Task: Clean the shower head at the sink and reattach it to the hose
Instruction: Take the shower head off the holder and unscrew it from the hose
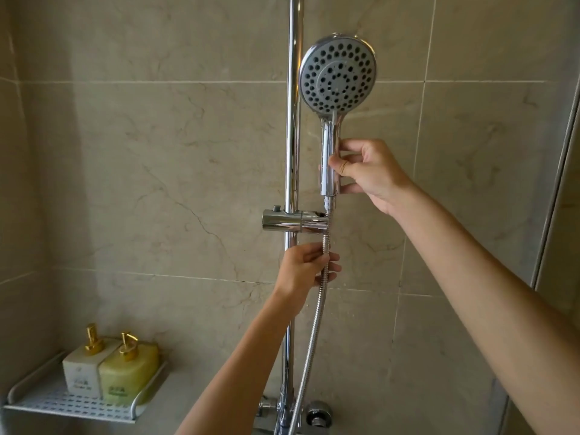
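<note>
Right hand: fingers and thumb curled around the chrome handle of the shower head, gripping it about midway along the handle's length. The shower head stands upright, its round grey spray face turned toward the viewer, just to the right of the vertical chrome riser rail. The base of the handle sits just above the open end of the sliding holder, and the hose connector below the handle meets that holder's slot.

Left hand: fingers closed lightly on the flexible metal hose, pinching it just beneath the holder. From this grip the hose runs upward to the handle base and downward in a gentle curve toward the chrome mixer fittings at the lower edge of the view. Head and hose appear joined; the joint itself is small and partly hidden by the holder.

Surroundings: beige marble-patterned wall tiles behind the rail. At lower left, a white perforated shelf carries two pump bottles with gold tops, standing side by side and touching: a pale grey bottle on the left and a yellow-green bottle on the right.
</note>
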Demonstrator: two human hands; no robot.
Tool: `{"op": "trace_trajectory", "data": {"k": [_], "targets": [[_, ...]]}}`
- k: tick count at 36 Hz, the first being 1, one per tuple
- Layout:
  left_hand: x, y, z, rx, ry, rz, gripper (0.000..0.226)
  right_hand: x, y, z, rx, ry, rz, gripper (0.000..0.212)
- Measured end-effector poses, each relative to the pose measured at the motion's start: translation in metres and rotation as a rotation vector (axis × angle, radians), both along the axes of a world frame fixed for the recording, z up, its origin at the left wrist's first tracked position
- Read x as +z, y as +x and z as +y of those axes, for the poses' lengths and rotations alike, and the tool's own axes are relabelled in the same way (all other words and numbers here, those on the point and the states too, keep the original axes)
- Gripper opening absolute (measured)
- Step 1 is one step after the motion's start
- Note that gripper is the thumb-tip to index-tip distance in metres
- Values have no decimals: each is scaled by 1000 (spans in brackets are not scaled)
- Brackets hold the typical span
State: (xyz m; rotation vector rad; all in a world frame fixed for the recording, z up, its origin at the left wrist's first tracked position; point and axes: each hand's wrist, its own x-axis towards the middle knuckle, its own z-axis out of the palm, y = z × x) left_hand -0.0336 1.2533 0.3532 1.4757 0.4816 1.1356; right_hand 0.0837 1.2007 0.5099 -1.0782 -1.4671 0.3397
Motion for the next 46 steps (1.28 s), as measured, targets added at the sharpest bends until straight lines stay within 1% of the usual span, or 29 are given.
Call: {"op": "trace_trajectory", "data": {"k": [8,13,17,22,32,35,41,43,46], "targets": [[-5,4,-8,-60,-18,20,26,-7,7,-13,-34,-17,53,17],[-19,4,-14,-102,-41,23,27,-20,9,-23,-37,-44,75,12],[-33,0,-18,-130,-60,34,26,-36,11,-26,-47,-71,78,14],[-54,-4,-22,-106,-45,86,22,-58,11,-29,-58,-106,108,13],[-101,-18,-31,-111,20,307,22,-117,11,-30,-37,-182,163,15],[-117,-23,-35,-129,-22,312,21,-133,9,-29,-24,-218,199,19],[-146,-34,-46,-153,-102,324,22,-164,4,-30,16,-272,264,15],[-153,-39,-48,-167,-99,358,20,-173,3,-31,23,-290,263,15],[-156,-47,-46,-199,-112,362,21,-187,5,-31,34,-326,239,12]]}}
